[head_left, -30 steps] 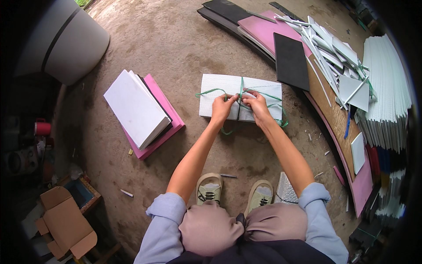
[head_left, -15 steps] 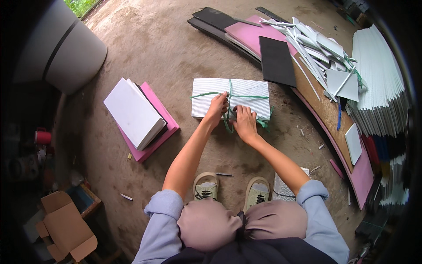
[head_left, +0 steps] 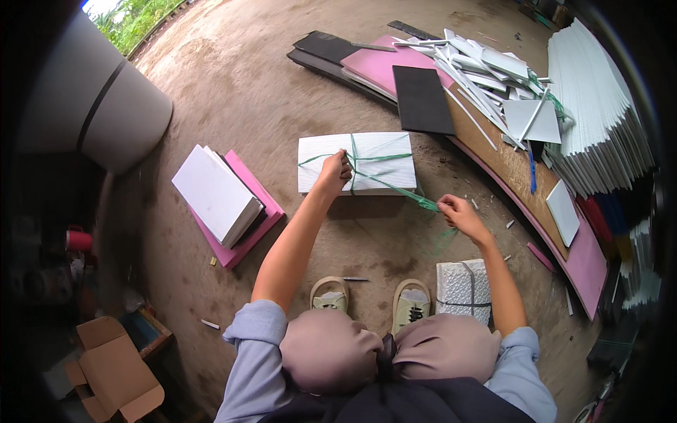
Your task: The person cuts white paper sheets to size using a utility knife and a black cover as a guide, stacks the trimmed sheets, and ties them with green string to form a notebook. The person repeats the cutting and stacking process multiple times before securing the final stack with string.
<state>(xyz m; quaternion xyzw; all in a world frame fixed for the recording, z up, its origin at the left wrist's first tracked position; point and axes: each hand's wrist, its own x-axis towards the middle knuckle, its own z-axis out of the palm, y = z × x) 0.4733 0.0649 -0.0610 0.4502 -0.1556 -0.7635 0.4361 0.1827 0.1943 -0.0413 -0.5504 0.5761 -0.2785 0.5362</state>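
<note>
A bundle of white ribbed sheets (head_left: 388, 145) lies on the floor in front of me, with green plastic string (head_left: 389, 185) wrapped round it lengthwise and crosswise. My left hand (head_left: 334, 172) is closed in a pinch on the string where the strands cross on top of the bundle. Off to the right of the bundle, my right hand (head_left: 460, 213) is closed on the string's tail and holds it taut. A tangled, loose end of string hangs below that hand, blurred by motion.
At left lies a stack of white boards (head_left: 215, 194) on pink sheets (head_left: 271, 208). Long boards with a heap of white offcuts (head_left: 493, 77) and tall white sheets (head_left: 592, 113) stand at right. A strapped white textured bundle (head_left: 462, 285) sits near my right foot. A cardboard box (head_left: 120, 366) is lower left.
My right hand has moved from the bundle's front edge out to the right, drawing the string tail with it. My left hand stays at the crossing.
</note>
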